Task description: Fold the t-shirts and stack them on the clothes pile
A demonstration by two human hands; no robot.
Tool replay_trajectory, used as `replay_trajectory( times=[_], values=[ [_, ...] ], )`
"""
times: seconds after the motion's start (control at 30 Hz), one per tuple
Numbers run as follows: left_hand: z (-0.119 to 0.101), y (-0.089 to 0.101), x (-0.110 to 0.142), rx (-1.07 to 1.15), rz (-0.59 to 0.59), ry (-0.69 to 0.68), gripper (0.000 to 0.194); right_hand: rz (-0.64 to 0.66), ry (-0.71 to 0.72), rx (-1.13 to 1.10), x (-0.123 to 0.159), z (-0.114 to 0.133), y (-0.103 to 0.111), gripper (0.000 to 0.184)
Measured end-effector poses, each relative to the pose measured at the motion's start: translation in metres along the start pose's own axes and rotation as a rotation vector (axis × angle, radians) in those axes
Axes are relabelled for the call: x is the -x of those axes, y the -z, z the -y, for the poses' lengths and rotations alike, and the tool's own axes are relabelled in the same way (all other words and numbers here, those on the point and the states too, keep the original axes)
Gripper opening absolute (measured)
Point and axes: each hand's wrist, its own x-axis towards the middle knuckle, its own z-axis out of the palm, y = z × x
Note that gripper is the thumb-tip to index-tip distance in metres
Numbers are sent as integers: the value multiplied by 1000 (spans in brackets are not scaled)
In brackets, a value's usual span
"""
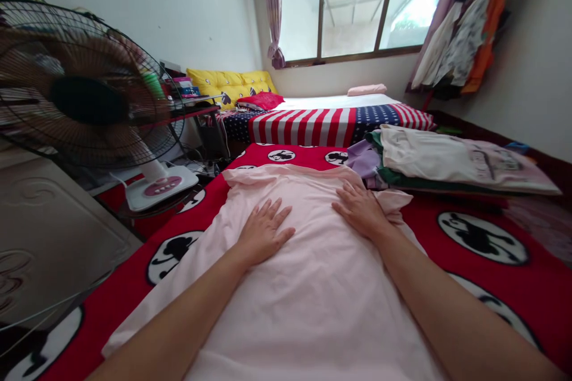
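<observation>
A pale pink T-shirt (pixel 308 286) lies spread out on a red blanket (pixel 487 202) patterned with black figures in white ovals. My left hand (pixel 264 231) rests flat on the left part of the shirt, fingers spread. On the shirt's upper right, close to a sleeve, lies my right hand (pixel 361 209), palm down with its fingers stretched out. Neither hand grips the cloth. Small wrinkles run across the fabric, and my forearms cover parts of its lower sides.
A pile of clothes (pixel 447 158) lies at the right. An electric fan (pixel 89 95) stands at the left. Behind, a bed with a striped, starred cover (pixel 308 125) sits under the window (pixel 357 6). Garments (pixel 465 41) hang at the upper right.
</observation>
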Motion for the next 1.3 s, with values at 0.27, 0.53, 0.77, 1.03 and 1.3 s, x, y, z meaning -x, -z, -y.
replay_trajectory(
  times=[0.27, 0.53, 0.77, 1.03, 1.3],
  values=[
    [-1, 0, 3, -4, -14, 11, 60, -53, 23, -19, 1, 2, 1, 42],
    [1, 1, 3, -37, 30, 11, 63, -357, -223, -48, -1, -31, 2, 34],
    [-1, 2, 3, -53, 36, 14, 63, -386, 26, -88, 1, 0, 17, 30],
    [1, -1, 3, -46, 29, 7, 63, 182, -89, 42, -1, -4, -7, 67],
    [1, 0, 2, -44, 22, 21, 64, 245, -193, 111, -4, -2, -2, 68]
  ],
)
